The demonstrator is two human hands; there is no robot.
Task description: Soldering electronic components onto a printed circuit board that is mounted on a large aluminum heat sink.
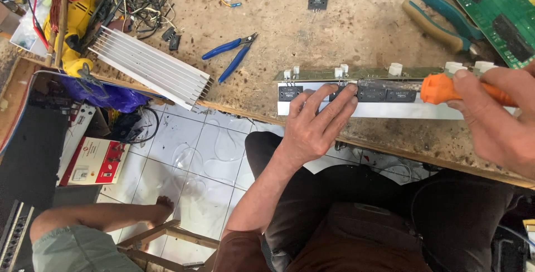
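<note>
Left hand [317,124] rests flat, fingers spread, gripping nothing, on the white metal bar [368,107] lying along the bench's near edge, fingertips touching one of the black components [371,92] mounted on the bar. Right hand [496,119], at the bar's right end, is closed around an orange-handled screwdriver [440,89] lying across those components. Blue-handled pliers [231,54] lie well behind the bar's left end.

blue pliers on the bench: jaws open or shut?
Open. The blue pliers lie flat with handles splayed apart and the tips parted, untouched by either hand.
</note>
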